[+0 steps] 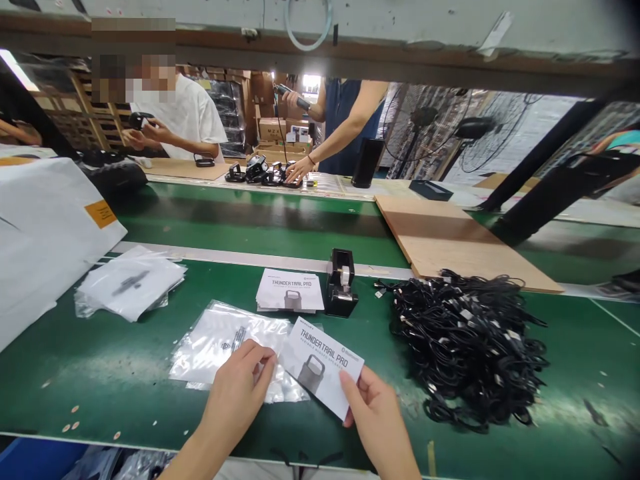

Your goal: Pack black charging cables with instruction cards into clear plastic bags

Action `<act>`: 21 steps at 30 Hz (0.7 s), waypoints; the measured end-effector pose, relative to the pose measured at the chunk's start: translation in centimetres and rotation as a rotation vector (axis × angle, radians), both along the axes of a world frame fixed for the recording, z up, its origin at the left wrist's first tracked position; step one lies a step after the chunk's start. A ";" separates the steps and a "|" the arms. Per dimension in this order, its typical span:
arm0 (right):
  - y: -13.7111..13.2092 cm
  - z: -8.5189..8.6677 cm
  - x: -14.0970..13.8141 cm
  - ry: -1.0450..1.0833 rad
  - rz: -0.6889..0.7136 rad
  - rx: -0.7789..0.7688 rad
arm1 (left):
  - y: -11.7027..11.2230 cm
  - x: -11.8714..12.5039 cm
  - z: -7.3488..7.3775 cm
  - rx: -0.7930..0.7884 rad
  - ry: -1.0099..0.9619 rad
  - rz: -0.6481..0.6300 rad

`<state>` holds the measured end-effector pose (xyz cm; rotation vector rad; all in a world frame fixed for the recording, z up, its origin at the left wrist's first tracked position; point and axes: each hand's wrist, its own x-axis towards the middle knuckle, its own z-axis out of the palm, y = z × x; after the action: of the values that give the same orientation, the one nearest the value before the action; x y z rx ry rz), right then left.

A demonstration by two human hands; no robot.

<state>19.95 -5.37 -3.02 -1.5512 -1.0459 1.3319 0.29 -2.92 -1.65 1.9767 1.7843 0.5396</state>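
Note:
My right hand [374,408] grips a white printed booklet [323,363] by its right edge, thumb on top; the cover reads "Thunder Trail Pro" with a picture of a speaker. My left hand [246,375] is closed in a pinch over a pile of clear plastic bags [203,343], its fingertips at the top bag near the booklet's left edge. Behind them lies a stack of the same booklets [290,287]. A black tape dispenser [343,283] stands beside that stack.
At the right is a large heap of black cables [470,347], with a wooden board [460,240] behind it. Filled plastic bags [133,283] lie at left by a large white sack [45,233]. Two co-workers handle black devices [257,170] across the green bench [125,373].

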 end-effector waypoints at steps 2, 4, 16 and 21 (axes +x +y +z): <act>-0.4 0.1 0.2 -0.008 0.046 -0.043 | -0.1 0.3 -0.2 0.010 -0.025 -0.023; -0.6 0.2 0.5 -0.008 0.128 -0.100 | -0.2 0.7 -0.4 0.026 -0.056 -0.053; 0.4 0.8 2.6 0.083 0.295 -0.164 | -0.3 1.8 -0.9 0.092 -0.139 -0.147; 1.7 0.4 1.0 0.283 0.318 -0.204 | -0.2 2.4 -1.6 0.098 -0.289 -0.255</act>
<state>20.95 -3.65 -2.67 -1.3223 -1.0298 1.8670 2.67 -3.12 -3.24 2.0313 1.3333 0.7935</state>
